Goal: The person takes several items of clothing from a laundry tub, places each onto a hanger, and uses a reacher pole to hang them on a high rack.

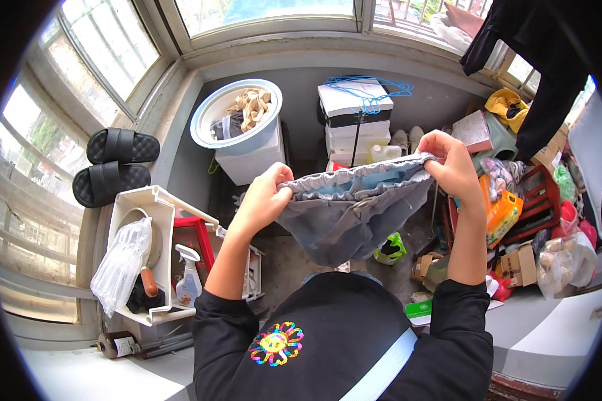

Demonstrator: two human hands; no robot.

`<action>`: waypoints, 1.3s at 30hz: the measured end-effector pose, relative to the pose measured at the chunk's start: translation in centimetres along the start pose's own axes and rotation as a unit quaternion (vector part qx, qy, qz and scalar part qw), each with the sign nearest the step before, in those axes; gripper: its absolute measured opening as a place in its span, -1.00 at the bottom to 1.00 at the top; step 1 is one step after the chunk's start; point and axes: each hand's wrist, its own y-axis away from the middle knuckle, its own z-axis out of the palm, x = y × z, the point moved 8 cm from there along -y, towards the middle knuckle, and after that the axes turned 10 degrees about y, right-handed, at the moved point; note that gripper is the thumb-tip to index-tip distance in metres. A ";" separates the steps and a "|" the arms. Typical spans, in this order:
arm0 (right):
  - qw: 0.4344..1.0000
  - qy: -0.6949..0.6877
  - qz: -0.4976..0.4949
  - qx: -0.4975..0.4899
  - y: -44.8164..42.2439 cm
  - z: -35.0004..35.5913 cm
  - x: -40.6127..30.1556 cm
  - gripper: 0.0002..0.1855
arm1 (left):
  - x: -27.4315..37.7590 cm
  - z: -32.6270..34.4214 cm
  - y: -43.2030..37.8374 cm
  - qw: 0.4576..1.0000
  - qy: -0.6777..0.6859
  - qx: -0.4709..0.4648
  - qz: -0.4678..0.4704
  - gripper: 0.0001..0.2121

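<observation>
A grey garment [351, 220] with a gathered elastic waistband and light blue inside hangs stretched between my two hands. My left hand [267, 198] pinches one end of the waistband between thumb and fingers. At the other end, slightly higher, my right hand [446, 163] grips the band the same way. The cloth droops below the band in front of my black shirt. Beyond it, a blue-rimmed basin [198, 125] with crumpled tan and dark cloth rests on a white box. Blue wire hangers [371, 95] lie on stacked boxes behind the garment.
Black slippers [123, 145] lie on the left sill. Below them are a white plastic shelf unit [165, 200] and a spray bottle [188, 275]. Bags, cartons and a dark red plastic rack [537, 200] crowd the right side. Dark clothing [547, 75] hangs at upper right.
</observation>
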 end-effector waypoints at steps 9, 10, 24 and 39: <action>0.995 0.056 -0.057 0.055 -0.7 -0.7 1.3 -0.84 | 2.9 -1.2 0.7 0.983 -0.133 0.085 0.092 -0.83; 0.995 0.082 -0.050 0.035 -0.7 -0.5 0.9 -0.86 | 2.4 -1.2 0.7 0.984 -0.130 0.079 0.089 -0.81; 0.973 -0.021 -0.105 -0.205 0.8 4.0 0.5 -0.63 | 0.0 -0.9 0.8 0.973 0.227 0.048 0.014 -0.90; 0.957 -0.253 -0.109 -0.088 -0.2 12.1 -2.6 -0.77 | 1.8 6.8 1.5 0.914 0.328 -0.089 0.219 -0.70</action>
